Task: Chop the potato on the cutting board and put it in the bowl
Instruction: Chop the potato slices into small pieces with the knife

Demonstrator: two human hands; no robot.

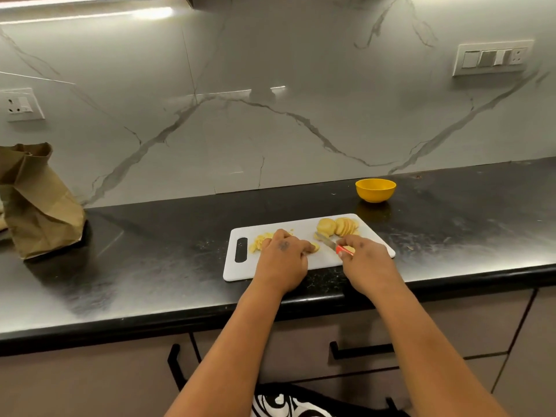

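Observation:
A white cutting board (pixel 328 256) lies on the black counter near its front edge. A row of round potato slices (pixel 338 226) sits at the board's far right. Small chopped pieces (pixel 261 239) lie at the left, by the board's handle slot. My left hand (pixel 284 260) presses down on a potato piece (pixel 314 247) at the board's middle. My right hand (pixel 365 260) grips a red-handled knife (pixel 329 243), blade pointing left toward the slices. The yellow bowl (pixel 375 190) stands behind the board, to the right, near the wall; it looks empty.
A crumpled brown paper bag (pixel 36 200) stands at the counter's far left. The marble backsplash carries a socket (pixel 21 104) at left and a switch panel (pixel 493 58) at right. Drawer handles (pixel 361 350) sit below the counter edge.

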